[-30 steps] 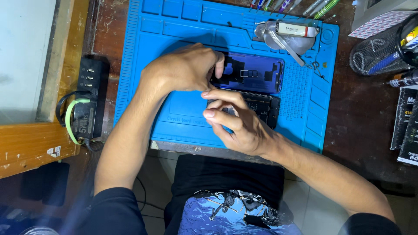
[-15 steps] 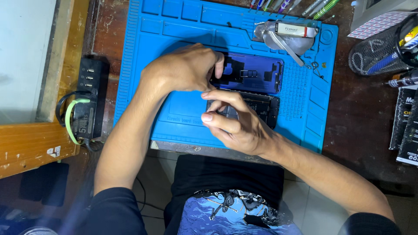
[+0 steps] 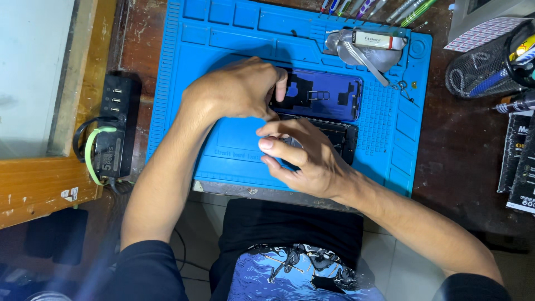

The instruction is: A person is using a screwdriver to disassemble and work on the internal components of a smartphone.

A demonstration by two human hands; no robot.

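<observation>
A dark brown wooden table (image 3: 457, 161) fills the view. Left of it stands a lighter wooden frame (image 3: 39, 184) with a pale pane. Below the table lies pale tiled floor (image 3: 195, 223).

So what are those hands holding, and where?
Left hand grips the opened phone's blue half at its left end; right hand touches the dark half.

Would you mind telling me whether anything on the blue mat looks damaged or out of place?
The phone lies opened on the blue mat, its dark inner half beside it. Tiny loose screws sit scattered near the mat's right edge.
</observation>
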